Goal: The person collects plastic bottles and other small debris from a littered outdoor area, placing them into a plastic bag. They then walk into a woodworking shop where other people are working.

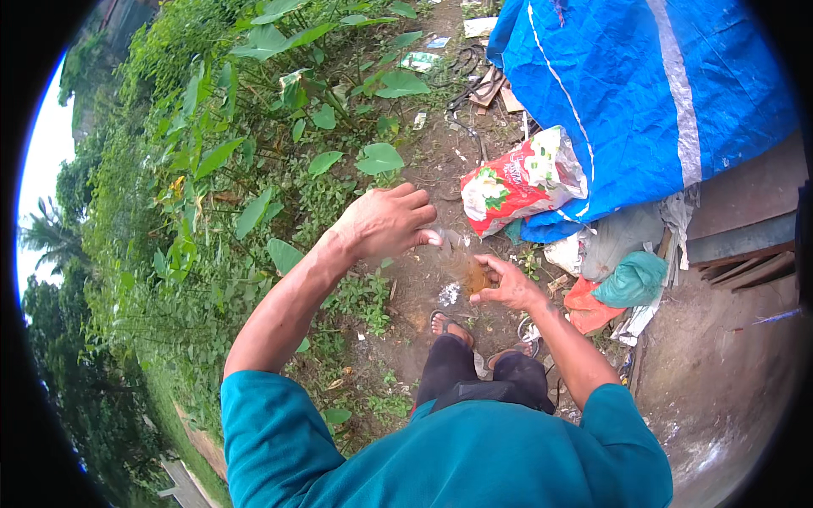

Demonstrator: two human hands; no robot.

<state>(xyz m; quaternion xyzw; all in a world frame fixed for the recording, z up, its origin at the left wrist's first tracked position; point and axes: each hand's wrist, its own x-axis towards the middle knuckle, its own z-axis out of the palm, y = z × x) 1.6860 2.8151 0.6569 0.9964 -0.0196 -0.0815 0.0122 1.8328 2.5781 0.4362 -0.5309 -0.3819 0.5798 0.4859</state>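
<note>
Between my hands is a clear see-through container [457,254], slanting and partly blurred, probably a plastic bottle. Brownish stuff shows at its lower right end. My right hand [510,285] grips that end, thumb and fingers on either side of it. At the upper left end, my left hand [391,222] is closed with its fingers curled and its thumb against the container. What lies under the left fingers is hidden. The container is held in the air above the dirt path, in front of my sandalled feet [453,328].
Leafy green plants [279,152] crowd the left side. On the right, a blue tarp [627,93] covers something beside a red and white sack [521,182]. Teal [635,279] and orange bags [584,309] lie near a concrete floor [720,381]. Scraps litter the dirt path [432,152].
</note>
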